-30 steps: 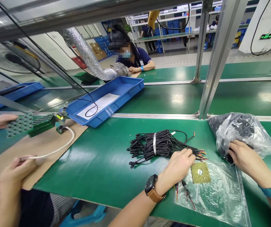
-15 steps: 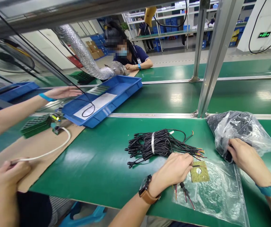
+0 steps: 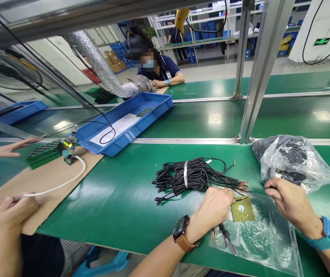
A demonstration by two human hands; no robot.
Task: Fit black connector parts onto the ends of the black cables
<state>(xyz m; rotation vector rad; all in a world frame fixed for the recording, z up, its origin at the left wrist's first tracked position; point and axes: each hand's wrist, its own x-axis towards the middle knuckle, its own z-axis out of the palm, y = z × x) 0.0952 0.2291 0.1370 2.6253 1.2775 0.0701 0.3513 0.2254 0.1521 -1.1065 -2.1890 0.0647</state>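
My left hand (image 3: 215, 206), wearing a watch, is closed over a black cable. The cable's connector (image 3: 224, 231) and thin coloured wires hang out below the palm. Against my fingertips lies a yellowish square piece (image 3: 243, 211) with a round hole, on a flat clear plastic bag (image 3: 265, 242). Behind that hand rests a bundle of black cables (image 3: 193, 177), tied with a white band, bare coloured ends to the right. My right hand (image 3: 291, 202) is closed just in front of a clear bag of black parts (image 3: 294, 157); what its fingers pinch is hidden.
A co-worker at left grips a white cable (image 3: 58, 188) beside a stack of green boards (image 3: 45, 152) on brown cardboard (image 3: 75, 175). Beyond stands a blue tray (image 3: 124, 138). A metal post (image 3: 252, 88) rises behind the bench; another person sits opposite.
My right hand has drawn back from the bag of black parts, toward me. My left hand has barely shifted. The co-worker's far hand has pulled back left from the blue tray, where green boards now lie.
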